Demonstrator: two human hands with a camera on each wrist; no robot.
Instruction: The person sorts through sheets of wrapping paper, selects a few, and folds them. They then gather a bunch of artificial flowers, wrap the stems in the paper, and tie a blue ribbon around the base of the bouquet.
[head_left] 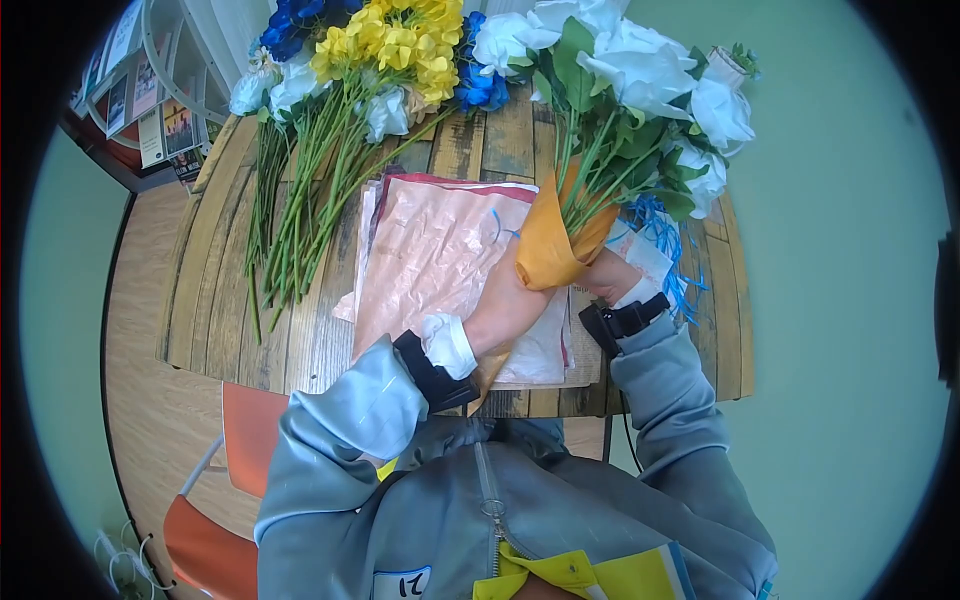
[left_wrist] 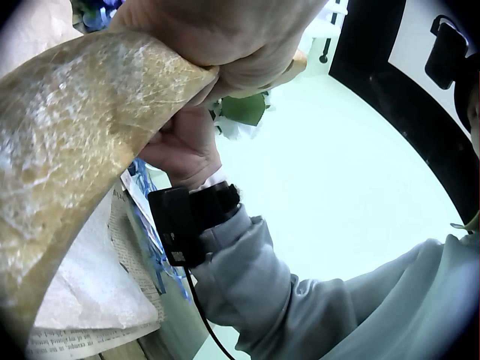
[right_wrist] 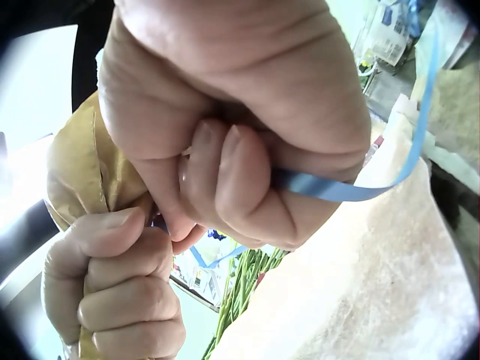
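Observation:
A bouquet of white roses (head_left: 650, 75) with green leaves stands in an orange-brown paper wrap (head_left: 548, 235). My left hand (head_left: 507, 308) grips the gathered lower part of this paper; in the right wrist view its fingers (right_wrist: 131, 307) are curled tightly round it. Behind the wrap, partly hidden in the head view, is my right hand (head_left: 612, 277). Close up in the right wrist view, it holds a thin blue ribbon (right_wrist: 352, 190) in its curled fingers, right beside the left hand. The ribbon's tail loops out to the side.
Pinkish wrapping sheets (head_left: 430, 250) are stacked on the wooden table (head_left: 205, 300). Yellow flowers (head_left: 395, 45), blue and white ones lie at the back left with long green stems (head_left: 305, 200). Tangled blue ribbon strands (head_left: 672, 250) lie at right. An orange chair (head_left: 205, 540) stands at lower left.

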